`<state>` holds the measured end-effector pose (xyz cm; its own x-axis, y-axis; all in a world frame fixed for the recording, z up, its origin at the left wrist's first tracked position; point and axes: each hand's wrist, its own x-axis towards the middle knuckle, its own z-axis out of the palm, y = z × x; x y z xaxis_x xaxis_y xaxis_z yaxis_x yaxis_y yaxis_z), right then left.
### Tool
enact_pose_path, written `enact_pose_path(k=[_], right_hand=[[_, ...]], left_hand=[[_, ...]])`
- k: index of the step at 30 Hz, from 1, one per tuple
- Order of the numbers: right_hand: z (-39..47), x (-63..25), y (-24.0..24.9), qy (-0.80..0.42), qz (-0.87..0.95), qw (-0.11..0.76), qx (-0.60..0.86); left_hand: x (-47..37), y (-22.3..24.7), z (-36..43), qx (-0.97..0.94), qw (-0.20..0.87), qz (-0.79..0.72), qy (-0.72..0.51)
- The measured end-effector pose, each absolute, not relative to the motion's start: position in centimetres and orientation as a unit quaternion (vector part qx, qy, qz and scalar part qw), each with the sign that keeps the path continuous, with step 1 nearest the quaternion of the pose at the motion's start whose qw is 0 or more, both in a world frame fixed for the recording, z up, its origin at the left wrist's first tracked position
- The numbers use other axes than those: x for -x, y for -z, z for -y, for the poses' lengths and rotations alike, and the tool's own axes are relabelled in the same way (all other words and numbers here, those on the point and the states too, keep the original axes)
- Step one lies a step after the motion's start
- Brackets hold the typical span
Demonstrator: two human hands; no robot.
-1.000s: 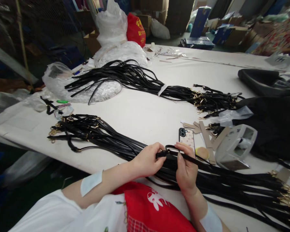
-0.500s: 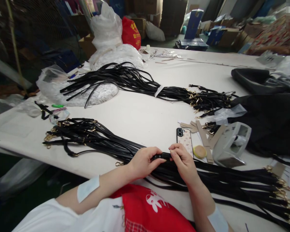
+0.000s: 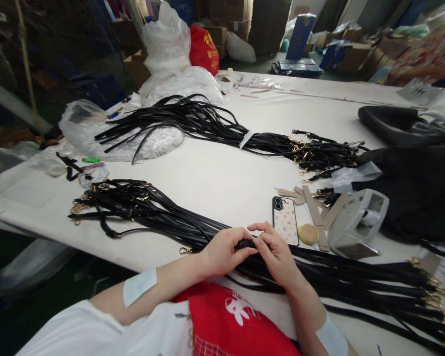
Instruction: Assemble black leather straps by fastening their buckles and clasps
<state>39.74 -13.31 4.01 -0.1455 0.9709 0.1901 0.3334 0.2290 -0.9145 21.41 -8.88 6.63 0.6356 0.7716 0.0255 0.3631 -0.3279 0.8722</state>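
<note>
At left, gold clasps (image 3: 77, 210) ended a bundle of flat black straps (image 3: 170, 212), smooth with a dull leathery sheen, lying along the white counter (image 3: 215, 180). At centre, just over the bundle, the left hand (image 3: 222, 251) closed thumb and fingers around a stubby black strap piece (image 3: 245, 243); the right hand (image 3: 276, 254) pinched its right end. Step in hand, I judged: close fingertip work on that piece (fingers hid any fitting). The next move seemed to call for a firm left hold and fine right-hand control. Further right: a patterned rectangular phone (image 3: 286, 222), stiff tan strips (image 3: 313, 210).
</note>
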Motion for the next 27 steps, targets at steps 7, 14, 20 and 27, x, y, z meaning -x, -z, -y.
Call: enact_pose_path(k=[7,14,20,27], right_hand=[[13.1,-40.1,-4.2,-0.376,0.594,0.487,0.519],[13.4,-38.6,-4.3,-0.291,0.647,0.474,0.522],[13.7,-38.4,-4.7,-0.201,0.715,0.418,0.523],[13.8,-38.8,-4.6,-0.227,0.665,0.452,0.55]], left_hand=[[-21.3,-6.9,8.0,-0.704,0.532,-0.397,-0.251],[-22.2,-6.2,8.7,-0.735,0.504,-0.381,-0.245],[-22.1,-6.9,9.1,-0.768,0.488,-0.353,-0.218],[-20.4,-7.5,7.3,-0.631,0.563,-0.48,-0.233]])
